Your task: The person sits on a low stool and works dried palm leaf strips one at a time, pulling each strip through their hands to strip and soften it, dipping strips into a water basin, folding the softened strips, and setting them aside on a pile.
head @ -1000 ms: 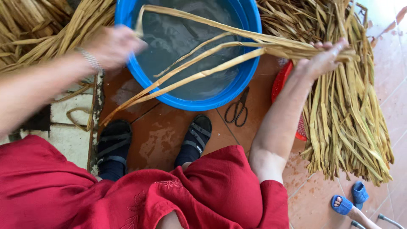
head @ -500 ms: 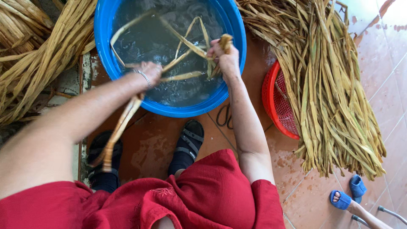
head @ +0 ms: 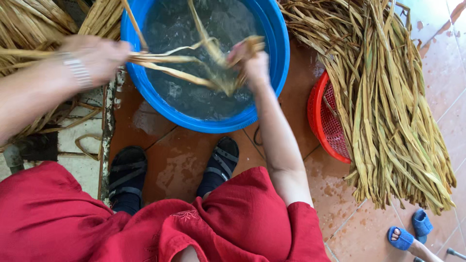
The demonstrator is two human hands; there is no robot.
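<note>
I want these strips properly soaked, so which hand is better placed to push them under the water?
Probably the right hand: it grips the strips directly over the blue tub. The left hand holds their ends outside the rim.

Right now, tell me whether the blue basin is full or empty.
Partly full: the blue basin holds water well below its rim, and the reed strips dip into it.
</note>
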